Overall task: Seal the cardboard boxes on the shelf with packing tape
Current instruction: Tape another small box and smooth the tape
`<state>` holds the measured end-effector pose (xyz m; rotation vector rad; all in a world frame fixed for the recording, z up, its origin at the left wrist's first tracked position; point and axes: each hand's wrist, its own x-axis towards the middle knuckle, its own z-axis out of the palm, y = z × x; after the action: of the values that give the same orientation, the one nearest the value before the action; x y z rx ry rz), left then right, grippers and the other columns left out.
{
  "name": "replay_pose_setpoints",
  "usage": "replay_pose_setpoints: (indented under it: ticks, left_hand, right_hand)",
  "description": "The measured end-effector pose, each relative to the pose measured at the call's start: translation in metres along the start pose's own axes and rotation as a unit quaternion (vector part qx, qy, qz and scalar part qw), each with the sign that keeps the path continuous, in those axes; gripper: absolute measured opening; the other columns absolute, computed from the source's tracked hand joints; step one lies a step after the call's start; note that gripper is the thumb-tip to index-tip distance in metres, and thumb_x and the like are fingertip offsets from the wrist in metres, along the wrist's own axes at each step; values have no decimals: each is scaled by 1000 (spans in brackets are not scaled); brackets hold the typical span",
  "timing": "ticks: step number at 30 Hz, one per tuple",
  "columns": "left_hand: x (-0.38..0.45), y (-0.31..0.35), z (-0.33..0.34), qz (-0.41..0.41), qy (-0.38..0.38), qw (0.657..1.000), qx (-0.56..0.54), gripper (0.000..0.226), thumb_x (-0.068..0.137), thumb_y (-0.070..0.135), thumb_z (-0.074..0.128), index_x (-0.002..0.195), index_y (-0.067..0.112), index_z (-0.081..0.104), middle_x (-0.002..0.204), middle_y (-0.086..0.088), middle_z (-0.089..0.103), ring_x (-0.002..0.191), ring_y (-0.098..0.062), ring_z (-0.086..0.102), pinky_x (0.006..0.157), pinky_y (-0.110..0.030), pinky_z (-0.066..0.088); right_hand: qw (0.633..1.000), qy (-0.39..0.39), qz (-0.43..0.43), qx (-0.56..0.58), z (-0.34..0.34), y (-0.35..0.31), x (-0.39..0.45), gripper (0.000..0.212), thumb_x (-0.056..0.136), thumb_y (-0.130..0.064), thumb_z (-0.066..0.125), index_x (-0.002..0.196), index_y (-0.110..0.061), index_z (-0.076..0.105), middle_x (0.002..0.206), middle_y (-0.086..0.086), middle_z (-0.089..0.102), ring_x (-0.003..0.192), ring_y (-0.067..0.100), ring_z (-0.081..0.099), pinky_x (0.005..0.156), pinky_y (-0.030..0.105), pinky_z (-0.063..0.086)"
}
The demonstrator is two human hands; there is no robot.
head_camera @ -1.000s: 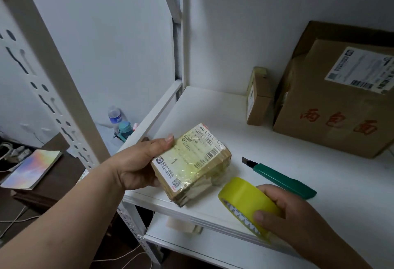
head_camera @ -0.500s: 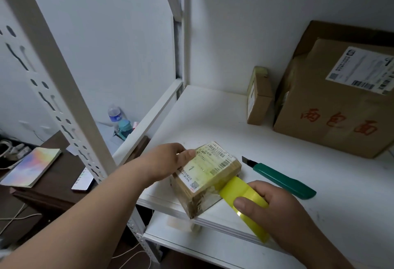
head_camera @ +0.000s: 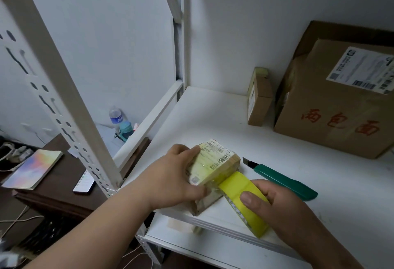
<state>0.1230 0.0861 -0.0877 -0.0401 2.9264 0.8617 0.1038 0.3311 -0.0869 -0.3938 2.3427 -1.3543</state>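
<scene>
White shelf (head_camera: pixel 213 119) against a white wall — that's your surface. Your left hand (head_camera: pixel 170 174) grips the small box (head_camera: pixel 215 166) at the shelf's front edge, fingers curled over its labelled top. Your right hand (head_camera: pixel 275 202) holds the yellow tape roll (head_camera: pixel 245 196), thumb pressed on it, the roll touching the box's near right corner. Just beyond lies a green knife (head_camera: pixel 285 181). Further back stand a slim box (head_camera: pixel 259 98) and a big box (head_camera: pixel 341 102) — side by side, near the wall.
</scene>
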Motion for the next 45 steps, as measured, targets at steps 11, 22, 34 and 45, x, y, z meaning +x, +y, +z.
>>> replay_pose_setpoints:
  ticks: [11, 22, 34, 45]
  left_hand:
    - [8, -24, -7, -110, -51, 891, -438, 71, 50, 49, 77, 116, 23, 72, 110, -4, 73, 103, -20, 68, 78, -45, 61]
    - [26, -27, -7, -144, 67, 967, -197, 71, 63, 77, 58, 105, 23, 74, 101, 10, 72, 97, -14, 65, 94, -36, 51]
    - [23, -25, -11, 91, -50, 992, 76, 113, 55, 80, 47, 155, 38, 14, 160, 14, 15, 141, -13, 20, 114, -20, 15]
    - [24, -29, -14, 67, -30, 997, 19, 91, 69, 67, 60, 147, 58, 16, 141, 15, 37, 122, -8, 47, 100, -17, 33]
  right_hand:
    - [946, -99, -30, 308, -20, -24, -18, 80, 40, -54, 94, 102, -7, 74, 92, 32, 69, 74, 33, 68, 61, 32, 56]
    - [929, -101, -39, 355, -12, -20, -12, 49, 68, -33, 79, 109, -7, 73, 100, 22, 72, 84, 25, 69, 68, 25, 54]
    - [955, -26, -31, 293, 4, -23, -9, 46, 64, -59, 78, 98, -29, 77, 85, 1, 76, 75, 10, 71, 70, 21, 50]
    - [942, -100, -19, 320, 3, -20, -15, 76, 34, -61, 92, 97, -21, 76, 93, 24, 73, 82, 36, 73, 68, 36, 58]
